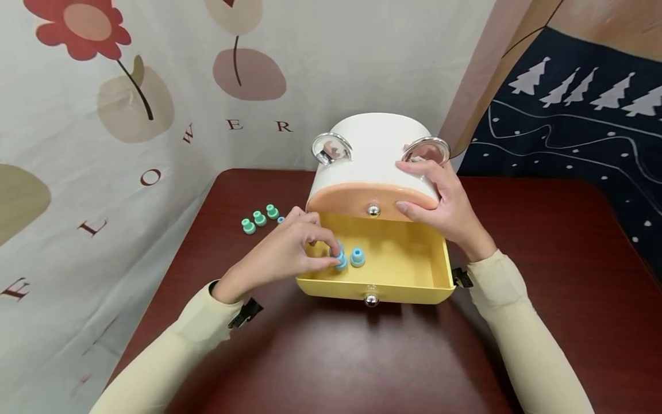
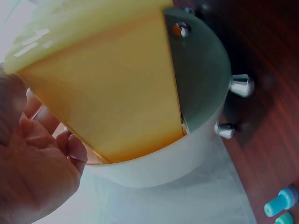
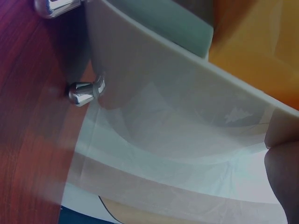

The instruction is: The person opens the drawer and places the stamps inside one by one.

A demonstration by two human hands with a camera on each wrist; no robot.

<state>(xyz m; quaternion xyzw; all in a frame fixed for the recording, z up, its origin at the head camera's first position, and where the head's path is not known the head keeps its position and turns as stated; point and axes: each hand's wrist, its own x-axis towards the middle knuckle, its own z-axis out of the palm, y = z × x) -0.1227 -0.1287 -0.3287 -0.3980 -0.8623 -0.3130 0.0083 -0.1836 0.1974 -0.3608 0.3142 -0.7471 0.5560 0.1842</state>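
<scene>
Thumb and fingertips of the left hand [image 1: 289,244] pinch a stepped, round blue piece [image 1: 341,263] inside the smooth yellow drawer [image 1: 408,253], beside a second blue piece [image 1: 357,258]; the right hand [image 1: 450,201] lies spread over the rounded edge of the glossy cabinet [image 1: 380,144]. From the left wrist, the drawer's flat underside hides the pinch. From the right wrist, the curved shell meets a tapered metal foot [image 3: 84,93] near wood-grained tabletop [image 3: 35,116].

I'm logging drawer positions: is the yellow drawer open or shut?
Open: the yellow drawer juts out from the white cabinet, its inside showing in the head view, with a blue piece standing in it.
</scene>
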